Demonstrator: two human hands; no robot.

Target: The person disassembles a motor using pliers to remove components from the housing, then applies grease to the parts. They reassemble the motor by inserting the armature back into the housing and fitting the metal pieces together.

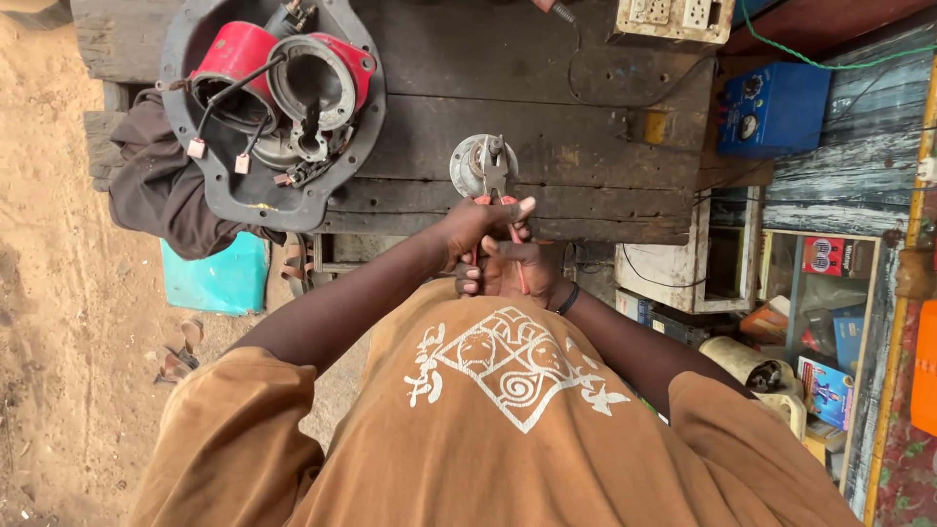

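- Head view looks straight down over a brown printed shirt [508,429] onto a dark wooden workbench [547,146].
- Left hand [478,229]: fingers curled shut around the red handles of a pair of pliers [496,190], thumb laid across the top.
- Right hand [517,268]: likewise closed on the lower part of the same handles, directly beneath and touching the left hand; a dark band sits on that wrist.
- Pliers: metal head points away from the person, nose resting on a small round grey metal part [480,164].
- Round metal part: lies on the bench near its front edge, just ahead of both hands; whether the plier tips actually pinch it cannot be told.
- Large round grey housing [264,185], with red coil pieces [239,54] and loose wires inside, sits on the bench to the left, well apart from the hands.
- Blue meter box [771,107] stands at the right; a worn socket strip [673,18] lies at the far edge.
- Turquoise container [217,278] stands on sandy ground below the bench.
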